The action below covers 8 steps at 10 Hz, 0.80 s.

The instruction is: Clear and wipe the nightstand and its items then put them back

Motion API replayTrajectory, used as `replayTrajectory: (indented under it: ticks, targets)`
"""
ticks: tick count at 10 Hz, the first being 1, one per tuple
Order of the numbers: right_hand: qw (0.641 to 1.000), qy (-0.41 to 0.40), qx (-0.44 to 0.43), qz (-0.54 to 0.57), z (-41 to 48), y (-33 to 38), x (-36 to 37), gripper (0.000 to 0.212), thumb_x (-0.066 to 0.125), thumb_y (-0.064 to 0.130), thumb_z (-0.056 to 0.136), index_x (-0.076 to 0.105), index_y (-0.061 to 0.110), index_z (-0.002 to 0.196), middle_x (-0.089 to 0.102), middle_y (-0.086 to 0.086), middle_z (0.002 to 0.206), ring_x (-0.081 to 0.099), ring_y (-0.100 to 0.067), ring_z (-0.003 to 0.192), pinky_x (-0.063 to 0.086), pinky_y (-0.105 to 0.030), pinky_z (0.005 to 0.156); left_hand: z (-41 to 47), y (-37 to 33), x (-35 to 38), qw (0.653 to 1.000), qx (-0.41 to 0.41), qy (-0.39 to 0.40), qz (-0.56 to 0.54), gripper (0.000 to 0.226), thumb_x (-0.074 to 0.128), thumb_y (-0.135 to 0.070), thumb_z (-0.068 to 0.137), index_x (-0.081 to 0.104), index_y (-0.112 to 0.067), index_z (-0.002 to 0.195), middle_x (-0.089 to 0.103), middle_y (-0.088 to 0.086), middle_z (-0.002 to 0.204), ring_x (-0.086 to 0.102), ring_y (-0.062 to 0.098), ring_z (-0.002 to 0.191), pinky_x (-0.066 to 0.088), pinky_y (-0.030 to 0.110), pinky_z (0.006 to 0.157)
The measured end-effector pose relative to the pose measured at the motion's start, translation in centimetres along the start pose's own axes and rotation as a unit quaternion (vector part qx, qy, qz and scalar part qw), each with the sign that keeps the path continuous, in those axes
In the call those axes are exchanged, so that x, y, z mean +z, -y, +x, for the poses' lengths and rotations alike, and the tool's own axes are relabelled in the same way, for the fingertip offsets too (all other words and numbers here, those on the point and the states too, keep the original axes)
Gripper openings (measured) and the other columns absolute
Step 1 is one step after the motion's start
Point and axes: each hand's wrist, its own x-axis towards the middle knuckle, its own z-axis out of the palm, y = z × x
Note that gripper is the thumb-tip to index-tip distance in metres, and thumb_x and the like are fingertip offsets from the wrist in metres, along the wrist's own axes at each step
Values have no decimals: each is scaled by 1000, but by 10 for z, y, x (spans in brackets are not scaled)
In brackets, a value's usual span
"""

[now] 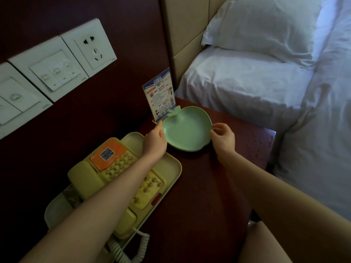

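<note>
With left hand and right hand fingers pinching the rim of the green dish, just lift it level, clear of the sign card behind.

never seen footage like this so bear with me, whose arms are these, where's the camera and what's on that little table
There is no machine here: a person wears one camera on the head, looking down at their own arms. The left hand and right hand each pinch a rim of a green apple-shaped dish, on or just above the dark nightstand. A yellow phone sits in a pale tray, a printed card stand is behind the dish, and a bed lies alongside.
</note>
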Motion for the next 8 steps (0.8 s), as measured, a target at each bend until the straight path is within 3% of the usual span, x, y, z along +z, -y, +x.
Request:
replayTrajectory:
  ticks: [2, 3, 5, 8]
  targets:
    - [999, -5, -25, -43, -5, 1, 1, 8, 55, 9, 89, 59, 12, 95, 61, -1, 91, 57, -16, 82, 46, -30, 73, 0, 0, 2, 999, 6, -35, -21, 40, 36, -14, 98, 42, -16, 138, 61, 10, 120, 59, 33, 103, 50, 44, 87]
    - [998, 2, -21, -61, -11, 2, 1, 13, 53, 13, 91, 61, 12, 101, 62, -1, 93, 57, -15, 83, 43, -25, 71, -2, 0, 3, 999, 3, -50, -11, 39, 37, -14, 98, 43, -14, 137, 59, 9, 123, 58, 27, 104, 50, 37, 86]
    - [985, 68, -35, -153, -20, 17, -10, 24, 48, 14, 92, 62, 11, 111, 65, -8, 106, 59, -23, 97, 41, -29, 77, -5, -5, -8, 1000, -3, 1, 21, 45, 36, -24, 99, 32, -13, 142, 50, 12, 134, 53, 31, 114, 46, 44, 94]
    - [926, 118, -123, -338, -47, 31, -35, 32, 43, 26, 94, 55, 9, 119, 60, -12, 118, 54, -31, 108, 41, -34, 80, -34, -32, -29, 998, 37, -5, 46, 42, 38, -27, 97, 41, -5, 133, 46, 15, 133, 44, 31, 121, 36, 39, 98]
